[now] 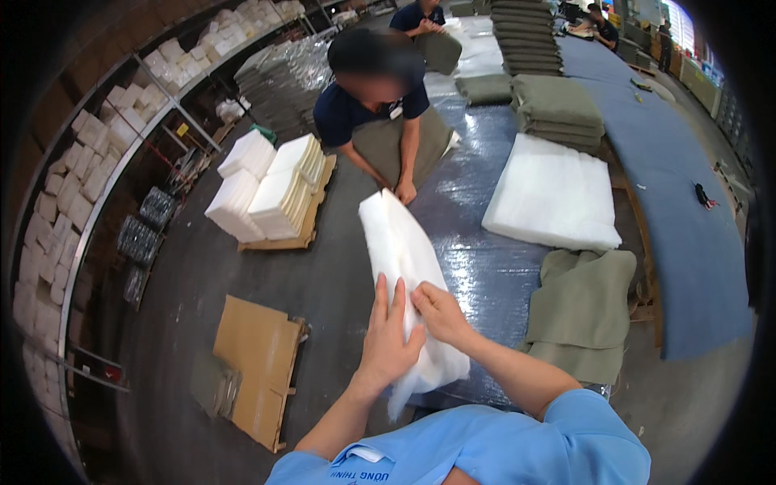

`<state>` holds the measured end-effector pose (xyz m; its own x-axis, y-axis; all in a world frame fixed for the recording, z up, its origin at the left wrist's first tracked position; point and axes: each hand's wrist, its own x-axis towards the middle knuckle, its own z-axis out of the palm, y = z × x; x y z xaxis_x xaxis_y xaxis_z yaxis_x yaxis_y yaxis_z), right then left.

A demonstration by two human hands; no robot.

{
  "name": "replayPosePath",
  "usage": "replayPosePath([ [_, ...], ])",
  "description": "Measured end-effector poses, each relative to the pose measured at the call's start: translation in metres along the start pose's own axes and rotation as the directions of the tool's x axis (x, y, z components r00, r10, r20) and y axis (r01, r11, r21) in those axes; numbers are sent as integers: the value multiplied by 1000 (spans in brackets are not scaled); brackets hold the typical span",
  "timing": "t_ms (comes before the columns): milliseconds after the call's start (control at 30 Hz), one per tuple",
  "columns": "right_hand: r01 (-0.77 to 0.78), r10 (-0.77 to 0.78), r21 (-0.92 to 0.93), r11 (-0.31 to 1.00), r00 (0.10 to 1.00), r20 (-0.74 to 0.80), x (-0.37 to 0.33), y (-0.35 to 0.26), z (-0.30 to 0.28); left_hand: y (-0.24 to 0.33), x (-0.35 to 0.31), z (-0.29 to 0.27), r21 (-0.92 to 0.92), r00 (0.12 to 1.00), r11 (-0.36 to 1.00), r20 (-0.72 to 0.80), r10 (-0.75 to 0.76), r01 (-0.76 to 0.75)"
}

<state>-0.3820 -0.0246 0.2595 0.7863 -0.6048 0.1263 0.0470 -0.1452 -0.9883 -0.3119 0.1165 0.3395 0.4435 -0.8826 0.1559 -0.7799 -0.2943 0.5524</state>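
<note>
Cropped blue shirt (485, 444), right grip (441, 314) pinching white padding (400, 238), left grip (390, 343) outspread, palm hidden

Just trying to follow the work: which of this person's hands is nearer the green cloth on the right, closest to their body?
Right. The right hand grips the white padding, left of the green cloth; the left hand touches the padding, farther left.

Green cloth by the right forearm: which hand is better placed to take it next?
Right, probably: the right hand is nearer the green cloth than the left hand, though both are on the white padding.
</note>
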Motion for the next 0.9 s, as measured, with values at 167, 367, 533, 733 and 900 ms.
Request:
replayPosePath([
  [167, -97, 96, 36, 995, 995, 6, -19, 6, 2, 1, -10, -4, 85, 998, 995, -2, -58, 58],
  [367, -151, 143, 146, 978, 988, 59, -56, 26, 4, -7, -12, -5, 85, 995, 992, -38, -89, 92],
  [533, -144, 135, 145, 979, 988, 68, -59, 21, 1, -6, -15, 0, 48, 997, 997, -57, -57, 60],
  [733, -57, 48, 121, 991, 996, 74, -45, -13, -9, -11, -19, -1, 89, 995, 993, -65, -73, 79],
  [900, -74, 64, 155, 985, 995, 72, -42, 10, -4, -19, -19, 3, -797, 985, 601, -42, -166, 68],
])
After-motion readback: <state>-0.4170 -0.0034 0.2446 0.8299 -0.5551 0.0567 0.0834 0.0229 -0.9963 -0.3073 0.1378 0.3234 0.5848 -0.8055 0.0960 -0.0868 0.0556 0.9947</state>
